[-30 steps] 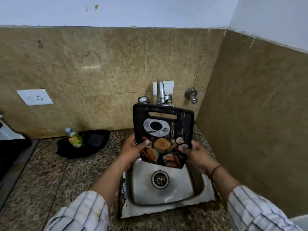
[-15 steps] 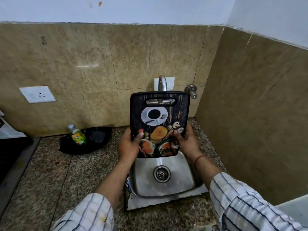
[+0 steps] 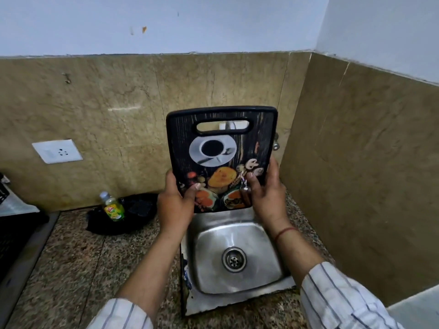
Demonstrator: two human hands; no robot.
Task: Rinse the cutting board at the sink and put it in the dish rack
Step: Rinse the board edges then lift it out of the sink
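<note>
The cutting board (image 3: 222, 157) is held upright above the back part of the sink (image 3: 237, 255), with its printed face toward the person and its handle slot at the top. The left hand (image 3: 174, 205) grips the lower left edge and the right hand (image 3: 267, 195) grips the lower right edge; the fingers (image 3: 250, 180) of both hands are clamped on the board, thumbs on the front and the others behind.

The board looks like a stiff, flat plastic sheet, probably light, and it does not bend in the hands. If it is wet it is likely slippery, so I think the two side edges or the handle slot are the safest places to hold. The tap is almost hidden behind the board; only a small piece shows through the slot.

The side wall (image 3: 356, 174) stands close on the right, so there is little room there. On the left the worktop (image 3: 78, 264) is more open, with a small bottle (image 3: 113, 208) near the back wall. A dark rack-like thing (image 3: 7, 233) shows at the far left edge, but I cannot tell surely what it is
</note>
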